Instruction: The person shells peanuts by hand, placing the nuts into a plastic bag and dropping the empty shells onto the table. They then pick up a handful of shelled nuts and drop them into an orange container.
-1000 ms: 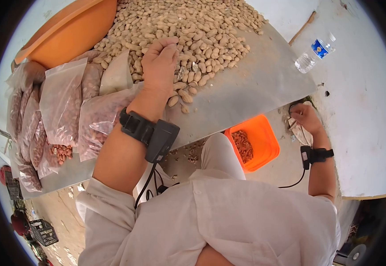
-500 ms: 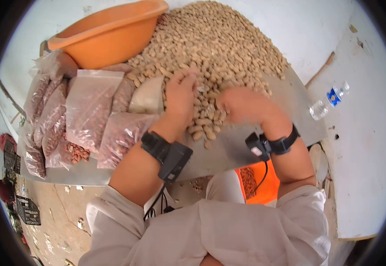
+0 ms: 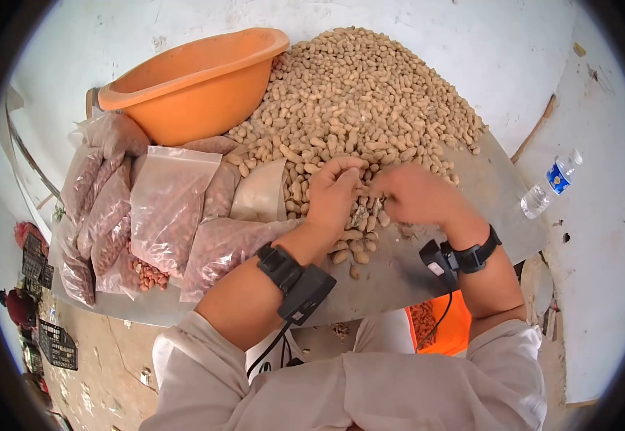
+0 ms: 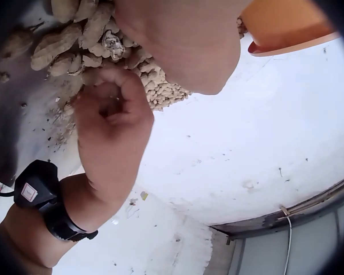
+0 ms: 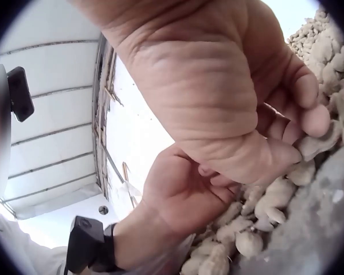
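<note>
Peanuts (image 3: 370, 93) in shells heap high on the worktop (image 3: 495, 183) beside bags (image 3: 169, 208) of shelled kernels; right hand (image 3: 423, 195) pinches a shell (image 5: 327, 143), left hand (image 3: 332, 197) curls, its contents unclear.

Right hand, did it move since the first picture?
Yes, inward: the right hand was past the table's edge; now it's over the table, by the peanuts.

Tan, unshelled peanuts (image 3: 370, 100) lie heaped on grey tabletop (image 3: 495, 194).
</note>
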`<move>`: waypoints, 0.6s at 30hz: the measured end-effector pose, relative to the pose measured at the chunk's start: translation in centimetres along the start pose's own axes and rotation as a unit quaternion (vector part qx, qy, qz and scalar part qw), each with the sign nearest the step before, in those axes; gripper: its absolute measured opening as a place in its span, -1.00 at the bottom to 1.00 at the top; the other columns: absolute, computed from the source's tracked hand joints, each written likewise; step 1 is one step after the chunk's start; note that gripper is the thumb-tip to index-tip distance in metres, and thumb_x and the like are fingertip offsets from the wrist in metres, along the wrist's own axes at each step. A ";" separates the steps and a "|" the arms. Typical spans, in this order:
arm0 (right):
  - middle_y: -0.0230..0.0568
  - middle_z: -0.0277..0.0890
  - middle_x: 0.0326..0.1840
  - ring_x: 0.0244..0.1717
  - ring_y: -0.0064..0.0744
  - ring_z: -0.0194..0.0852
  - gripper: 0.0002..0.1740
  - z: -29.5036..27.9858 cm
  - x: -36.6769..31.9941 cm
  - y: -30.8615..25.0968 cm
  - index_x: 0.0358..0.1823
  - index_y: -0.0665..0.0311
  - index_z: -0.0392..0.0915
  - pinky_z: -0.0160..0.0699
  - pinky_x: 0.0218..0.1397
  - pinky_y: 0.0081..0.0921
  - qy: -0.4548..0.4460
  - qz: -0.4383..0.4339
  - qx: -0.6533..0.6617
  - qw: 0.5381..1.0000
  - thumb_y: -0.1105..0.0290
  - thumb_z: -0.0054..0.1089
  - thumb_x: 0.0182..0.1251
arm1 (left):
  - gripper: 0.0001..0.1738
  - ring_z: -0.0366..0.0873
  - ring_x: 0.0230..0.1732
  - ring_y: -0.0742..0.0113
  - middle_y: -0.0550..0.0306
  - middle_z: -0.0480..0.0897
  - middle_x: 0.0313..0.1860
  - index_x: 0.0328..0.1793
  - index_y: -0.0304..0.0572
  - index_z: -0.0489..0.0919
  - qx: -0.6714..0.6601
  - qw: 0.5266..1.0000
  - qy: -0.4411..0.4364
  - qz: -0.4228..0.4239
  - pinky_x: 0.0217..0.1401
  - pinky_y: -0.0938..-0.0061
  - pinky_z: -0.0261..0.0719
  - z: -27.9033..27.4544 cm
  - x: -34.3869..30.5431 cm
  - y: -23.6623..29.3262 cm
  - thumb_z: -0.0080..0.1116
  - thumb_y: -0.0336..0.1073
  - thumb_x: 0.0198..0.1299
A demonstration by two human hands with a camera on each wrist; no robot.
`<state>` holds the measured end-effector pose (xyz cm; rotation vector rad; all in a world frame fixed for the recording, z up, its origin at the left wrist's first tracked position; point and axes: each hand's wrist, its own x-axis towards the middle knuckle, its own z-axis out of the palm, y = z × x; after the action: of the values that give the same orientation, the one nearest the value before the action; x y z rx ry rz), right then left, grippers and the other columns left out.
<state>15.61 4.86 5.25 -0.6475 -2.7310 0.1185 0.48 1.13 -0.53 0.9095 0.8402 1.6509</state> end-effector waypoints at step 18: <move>-0.39 0.52 -0.42 -0.41 -0.72 0.42 -0.91 3.7 1.6 0.9 -0.33 0.33 0.49 0.39 -0.36 -0.75 0.256 0.081 0.505 0.820 0.62 0.16 0.13 | -0.76 0.30 -0.49 0.67 0.39 0.48 -0.48 -0.03 -0.26 0.58 -0.009 0.999 -0.016 0.034 -0.50 0.75 0.22 -0.3 -0.2 0.7 0.14 -0.35 0.19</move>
<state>13.38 6.35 2.16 -0.4634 -1.7091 1.1491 -0.04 0.75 -0.13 0.9597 0.7781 1.6955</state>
